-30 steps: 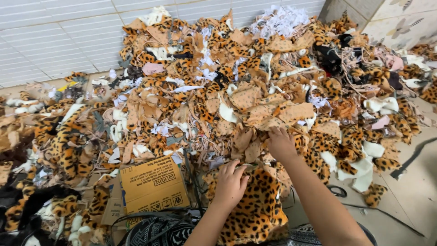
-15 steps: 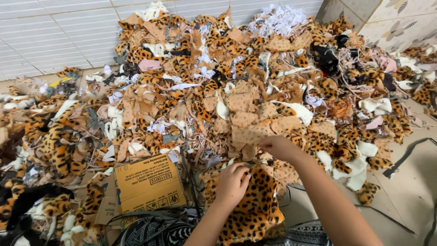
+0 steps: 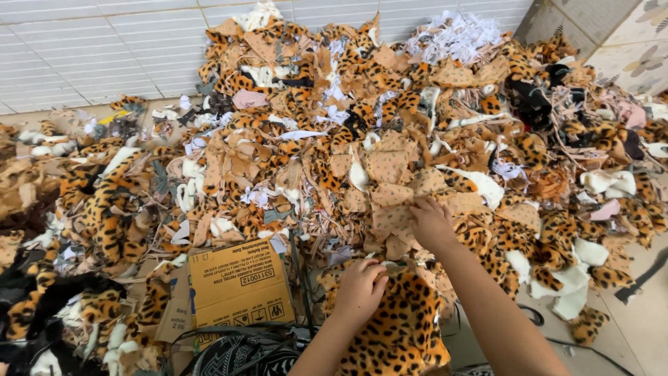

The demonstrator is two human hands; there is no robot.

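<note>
Head view: tan cardboard box (image 3: 240,287) beside left hand (image 3: 360,284)

Head camera — downward, close overhead

The scrap heap (image 3: 390,139) runs off the left, right and top edges. The box (image 3: 240,289) is half buried. Left fingertips (image 3: 376,273) curl out of sight.

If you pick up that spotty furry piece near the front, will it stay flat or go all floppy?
Probably floppy: the leopard-print fabric piece already sags and wrinkles under the left hand. It likely feels light, being thin plush like the scraps in the fabric pile. Its fuzzy surface should grip well rather than slip.
</note>
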